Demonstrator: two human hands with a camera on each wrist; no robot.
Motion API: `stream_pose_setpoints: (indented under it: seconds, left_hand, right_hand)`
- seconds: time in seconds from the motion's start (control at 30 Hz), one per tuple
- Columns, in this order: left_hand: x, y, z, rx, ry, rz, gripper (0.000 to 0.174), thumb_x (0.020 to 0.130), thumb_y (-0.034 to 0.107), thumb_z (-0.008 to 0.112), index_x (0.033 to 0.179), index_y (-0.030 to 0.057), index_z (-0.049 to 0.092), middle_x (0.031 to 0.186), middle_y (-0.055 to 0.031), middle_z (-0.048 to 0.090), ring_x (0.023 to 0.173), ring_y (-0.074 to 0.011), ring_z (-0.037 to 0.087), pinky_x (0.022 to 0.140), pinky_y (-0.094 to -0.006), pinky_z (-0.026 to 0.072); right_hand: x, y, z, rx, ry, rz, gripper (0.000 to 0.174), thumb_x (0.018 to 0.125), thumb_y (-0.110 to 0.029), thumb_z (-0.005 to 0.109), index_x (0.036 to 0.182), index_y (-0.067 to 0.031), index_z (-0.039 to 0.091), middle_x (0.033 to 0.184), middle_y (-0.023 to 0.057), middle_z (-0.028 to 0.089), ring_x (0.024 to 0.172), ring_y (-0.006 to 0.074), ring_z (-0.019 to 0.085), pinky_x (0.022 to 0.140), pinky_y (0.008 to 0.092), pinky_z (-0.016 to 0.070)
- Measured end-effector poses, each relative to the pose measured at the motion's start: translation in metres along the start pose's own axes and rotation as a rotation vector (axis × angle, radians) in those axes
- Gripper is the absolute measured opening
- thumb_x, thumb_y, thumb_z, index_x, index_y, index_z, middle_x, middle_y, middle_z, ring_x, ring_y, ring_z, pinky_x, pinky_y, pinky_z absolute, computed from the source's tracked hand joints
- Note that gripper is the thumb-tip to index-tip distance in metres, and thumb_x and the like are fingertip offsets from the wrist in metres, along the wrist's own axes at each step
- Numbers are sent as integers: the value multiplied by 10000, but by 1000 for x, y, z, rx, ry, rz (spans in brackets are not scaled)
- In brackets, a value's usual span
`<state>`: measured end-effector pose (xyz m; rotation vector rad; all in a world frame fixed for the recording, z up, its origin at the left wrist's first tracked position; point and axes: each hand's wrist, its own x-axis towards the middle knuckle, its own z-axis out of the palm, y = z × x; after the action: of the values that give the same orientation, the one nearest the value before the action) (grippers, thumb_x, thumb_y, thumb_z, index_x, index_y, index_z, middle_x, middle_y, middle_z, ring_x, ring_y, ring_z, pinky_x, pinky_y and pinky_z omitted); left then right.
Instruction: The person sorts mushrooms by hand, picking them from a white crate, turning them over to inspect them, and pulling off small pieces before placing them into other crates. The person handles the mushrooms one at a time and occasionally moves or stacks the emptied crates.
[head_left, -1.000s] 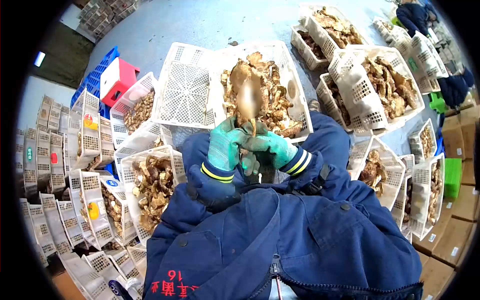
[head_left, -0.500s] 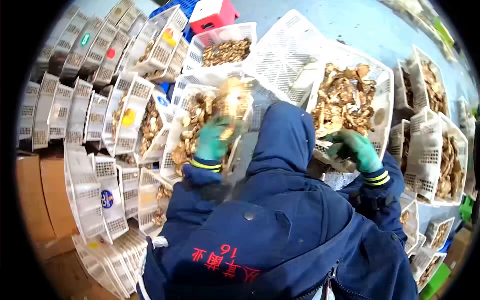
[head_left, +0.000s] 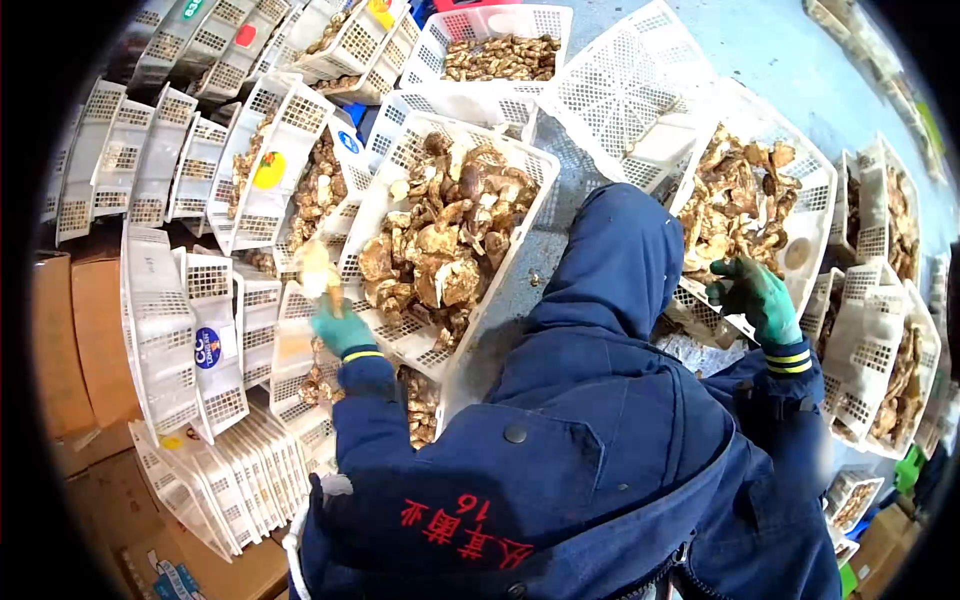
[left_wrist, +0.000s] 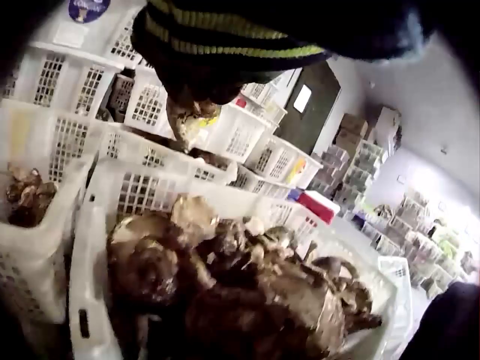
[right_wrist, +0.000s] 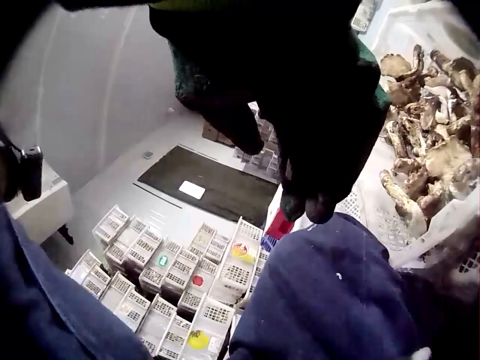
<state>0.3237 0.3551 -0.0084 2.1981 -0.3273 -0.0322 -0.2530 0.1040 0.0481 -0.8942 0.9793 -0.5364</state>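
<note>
My left hand (head_left: 342, 328), in a green glove, pinches a mushroom (head_left: 318, 268) with a pale, bright cap, reaching out over the crates on the left. In the left wrist view that mushroom (left_wrist: 189, 126) hangs from dark, shadowed fingers. Beside this hand is a white crate (head_left: 545, 190) heaped with large brown mushrooms (head_left: 440, 255). My gloved right hand (head_left: 757, 297) hovers at the near edge of another white crate (head_left: 818, 215) of mushrooms (head_left: 740, 195). Its fingers hang loosely bent with nothing between them in the right wrist view.
An empty white crate (head_left: 625, 95) lies between the two filled ones. Stacked crates (head_left: 190, 330) crowd the left side, with cardboard boxes (head_left: 100, 340) beyond. More mushroom crates (head_left: 895, 330) stand at the right. My bent knee (head_left: 610, 260) rises between the hands.
Both hands were together on a mushroom in front of my body. They have parted: the left has swung far left with a mushroom, the right stays by the right-hand crate. The head view has turned left.
</note>
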Motion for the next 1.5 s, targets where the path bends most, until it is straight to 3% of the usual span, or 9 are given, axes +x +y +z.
stream_pose_setpoints:
  seconds: [0.2, 0.43, 0.67, 0.8, 1.0, 1.13, 1.2, 1.27, 1.5]
  left_hand:
    - [-113, -24, 41, 732, -748, 250, 329, 857, 136, 583, 1182, 92, 612, 1085, -172, 628, 1087, -292, 582, 891, -391, 484]
    - [-54, 35, 17, -74, -488, -228, 319, 880, 254, 657, 1119, 47, 619, 736, -51, 649, 628, -83, 581, 429, -219, 441]
    - [65, -33, 56, 354, -446, 378, 612, 813, 173, 711, 1356, 78, 448, 1422, -150, 409, 1257, -258, 454, 1058, -361, 386]
    - [9, -8, 76, 638, -517, 11, 693, 780, 440, 692, 1350, 111, 474, 1393, -184, 439, 1277, -320, 434, 1031, -380, 390]
    - [-69, 12, 46, 761, -473, 378, 755, 794, 374, 699, 1436, 203, 342, 1339, -182, 491, 1208, -349, 490, 987, -430, 419]
    - [8, -25, 60, -137, -357, -532, 704, 826, 114, 671, 1432, 139, 316, 975, -189, 640, 621, -257, 630, 553, -306, 559]
    - [16, 2, 73, 19, -545, -475, 690, 829, 122, 674, 1425, 140, 328, 1073, -199, 627, 678, -247, 645, 540, -304, 567]
    - [-3, 9, 82, 922, -521, 330, 706, 837, 243, 661, 1440, 158, 305, 1304, -212, 518, 1052, -299, 609, 887, -408, 515]
    - [-3, -5, 71, 1088, -447, 423, 612, 903, 488, 445, 1416, 162, 370, 1411, -156, 418, 1268, -321, 436, 1034, -429, 363]
  right_hand:
    - [-2, 1, -2, -85, 3, 8, 458, 982, -347, 452, 1282, 0, 449, 1184, 159, 605, 959, 226, 659, 722, 288, 545]
    - [-9, -6, -6, -12, 18, 32, 457, 983, -360, 445, 1275, -9, 463, 1178, 152, 609, 956, 223, 660, 721, 301, 551]
    - [-8, -3, -2, -57, 24, -10, 364, 1003, -191, 404, 1300, 18, 424, 1180, 154, 608, 974, 224, 652, 749, 320, 564]
    - [-9, 2, -3, -409, 24, -184, 376, 1000, -235, 417, 1274, 19, 456, 1164, 145, 618, 935, 220, 658, 759, 333, 555]
    - [-1, -11, 10, -88, 40, 61, 415, 994, -341, 420, 1187, 5, 542, 1113, 117, 638, 923, 207, 656, 767, 302, 535]
    - [0, -6, 2, -357, -24, -105, 409, 992, -308, 432, 1203, 30, 523, 1118, 128, 636, 934, 210, 654, 792, 299, 530]
    - [-9, -17, 15, -218, 0, -59, 394, 991, -287, 436, 1206, 34, 519, 1125, 133, 634, 937, 213, 655, 794, 306, 534]
    - [-9, -6, 5, 0, 49, 4, 379, 997, -273, 422, 1201, 31, 524, 1131, 128, 633, 928, 208, 658, 769, 308, 540]
    - [4, 13, -23, -849, 26, -343, 443, 817, -39, 543, 1257, -12, 508, 1146, 187, 602, 1035, 329, 598, 885, 377, 493]
